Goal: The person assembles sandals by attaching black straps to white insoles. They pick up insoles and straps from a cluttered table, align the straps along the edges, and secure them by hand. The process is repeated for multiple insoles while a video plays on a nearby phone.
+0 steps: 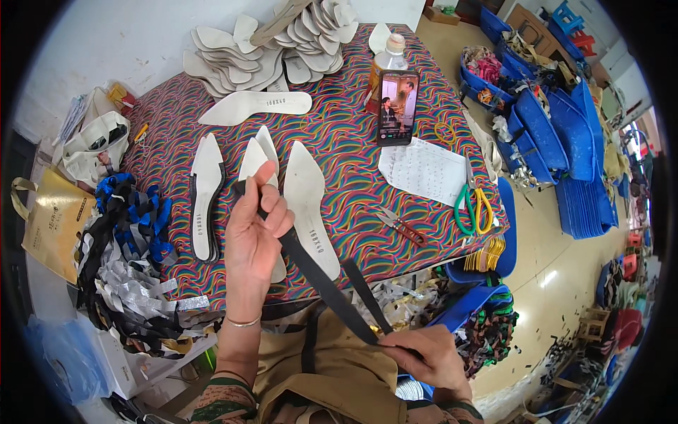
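Roughly, biggest first: a worktable (339, 148) under a swirly multicoloured cloth fills the middle, backed against a pale wall. Right of it, stacked blue plastic trays (565, 148) hold scraps, apparently kept within reach. On the table's far edge sits a heap of white pointed insoles (268, 49); one lies alone (256, 106) below it, and several more lie side by side near the front edge, the rightmost (309, 205) just behind the raised hand. A heap of blue, black and silver strap offcuts (127, 247) spills over at left, next to a yellow bag (53, 219). A smartphone (397, 107) leans upright against a bottle (388, 60), screen toward the person, likely propped for watching. Beside it lies a handwritten paper sheet (424, 169), then green-and-yellow-handled scissors (473, 205) and small red-handled snips (401, 226).

The black strap (318, 272) is held in the air over the lap, in front of the table edge. It looks flat, matte and narrow, running diagonally from upper left to lower right, with a second length doubling back near the lower end. The left hand (254, 233) is raised, fingers curled closed around the upper end. The right hand (427, 353) sits low, fingers pinched shut on the lower end, seemingly pulling it taut.
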Demonstrator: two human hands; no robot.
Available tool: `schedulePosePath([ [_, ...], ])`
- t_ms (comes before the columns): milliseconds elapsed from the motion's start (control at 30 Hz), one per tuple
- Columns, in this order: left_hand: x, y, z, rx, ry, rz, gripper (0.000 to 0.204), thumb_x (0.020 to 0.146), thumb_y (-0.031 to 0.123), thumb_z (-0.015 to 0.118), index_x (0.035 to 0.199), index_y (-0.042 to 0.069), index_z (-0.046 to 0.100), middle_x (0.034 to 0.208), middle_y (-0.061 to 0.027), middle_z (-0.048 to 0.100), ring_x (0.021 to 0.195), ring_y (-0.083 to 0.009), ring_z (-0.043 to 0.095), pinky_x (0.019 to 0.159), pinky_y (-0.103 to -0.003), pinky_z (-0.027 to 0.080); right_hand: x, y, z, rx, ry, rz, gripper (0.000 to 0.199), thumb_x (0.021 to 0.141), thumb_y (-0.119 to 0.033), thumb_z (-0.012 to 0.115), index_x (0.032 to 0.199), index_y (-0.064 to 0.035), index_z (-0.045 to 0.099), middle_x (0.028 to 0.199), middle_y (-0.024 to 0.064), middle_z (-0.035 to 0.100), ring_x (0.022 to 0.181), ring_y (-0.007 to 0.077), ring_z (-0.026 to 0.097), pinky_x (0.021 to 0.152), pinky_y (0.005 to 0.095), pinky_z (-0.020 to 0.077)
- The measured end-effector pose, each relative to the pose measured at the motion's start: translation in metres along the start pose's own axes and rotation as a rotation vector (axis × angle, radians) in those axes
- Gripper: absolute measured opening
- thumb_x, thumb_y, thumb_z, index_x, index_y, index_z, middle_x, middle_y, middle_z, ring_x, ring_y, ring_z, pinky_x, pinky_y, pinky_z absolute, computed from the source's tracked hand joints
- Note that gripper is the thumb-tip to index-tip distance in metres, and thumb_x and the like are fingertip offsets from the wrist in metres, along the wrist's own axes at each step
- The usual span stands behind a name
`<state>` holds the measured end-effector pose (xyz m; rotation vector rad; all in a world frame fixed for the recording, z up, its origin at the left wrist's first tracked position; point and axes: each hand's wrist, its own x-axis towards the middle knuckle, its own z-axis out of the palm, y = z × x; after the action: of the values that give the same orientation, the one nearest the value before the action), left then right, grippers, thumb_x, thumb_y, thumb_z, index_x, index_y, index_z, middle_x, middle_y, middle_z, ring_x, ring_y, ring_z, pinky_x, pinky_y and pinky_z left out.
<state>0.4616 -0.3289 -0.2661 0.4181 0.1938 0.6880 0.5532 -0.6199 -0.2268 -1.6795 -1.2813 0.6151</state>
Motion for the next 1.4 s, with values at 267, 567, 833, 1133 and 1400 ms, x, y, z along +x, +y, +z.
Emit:
schedulePosePath([
  [267, -0.016, -0.018, -0.010, 0.321, 0.176, 0.054, 0.036, 0.106, 0.027, 0.039, 0.126, 0.000, 0.052, 0.070, -0.0007, 0.050, 0.056, -0.0105, 0.043, 0.053, -0.026, 0.036, -0.082, 0.047, 0.021, 0.123, -0.051, 0.668, 0.016, 0.087, -0.008, 0.068, 0.101, -0.0014, 0.068, 0.073, 0.0153, 0.067, 0.062, 0.0315, 0.065, 0.056, 0.0321, 0.0494],
  [567, -0.061, -0.051, 0.008, 0.589, -0.006, -0.162, 0.038, 0.106, 0.028, 0.040, 0.128, 0.000, 0.051, 0.064, 0.0005, 0.048, 0.050, -0.0036, 0.038, 0.043, -0.019, 0.027, -0.032, 0.076, 0.050, -0.002, 0.017, 0.427, 0.020, 0.091, -0.017, 0.063, 0.098, 0.0007, 0.070, 0.094, 0.0123, 0.071, 0.080, 0.0221, 0.067, 0.070, 0.0335, 0.0510],
  [833, -0.087, -0.063, 0.012, 0.739, 0.033, -0.248, 0.026, 0.105, 0.023, 0.042, 0.101, 0.002, 0.056, 0.063, -0.0043, 0.057, 0.047, -0.0053, 0.042, 0.041, -0.020, 0.027, 0.089, 0.046, 0.063, 0.684, 0.392, 0.196, 0.021, 0.094, -0.009, 0.058, 0.106, 0.0049, 0.069, 0.100, 0.0094, 0.069, 0.090, 0.0133, 0.062, 0.078, 0.0260, 0.0497],
  [1133, -0.085, -0.054, -0.017, 1.159, -0.130, 0.016, 0.025, 0.098, 0.019, 0.056, 0.114, 0.000, 0.059, 0.090, -0.0089, 0.064, 0.079, -0.0153, 0.060, 0.068, -0.029, 0.046, 0.105, 0.043, 0.071, 0.973, 0.524, 0.165, 0.015, 0.094, -0.005, 0.056, 0.094, 0.0037, 0.067, 0.080, 0.0068, 0.066, 0.063, 0.0080, 0.056, 0.055, 0.0202, 0.0422],
  [1400, 0.003, 0.026, -0.074, 1.835, 0.408, 0.550, 0.064, 0.074, 0.011, 0.079, 0.129, -0.002, 0.049, 0.111, -0.0167, 0.052, 0.103, -0.0320, 0.053, 0.087, -0.037, 0.047, 0.122, 0.051, 0.087, 0.782, 0.156, 0.257, 0.016, 0.096, -0.008, 0.055, 0.087, 0.0030, 0.062, 0.069, 0.0071, 0.062, 0.053, 0.0105, 0.054, 0.049, 0.0234, 0.0418],
])
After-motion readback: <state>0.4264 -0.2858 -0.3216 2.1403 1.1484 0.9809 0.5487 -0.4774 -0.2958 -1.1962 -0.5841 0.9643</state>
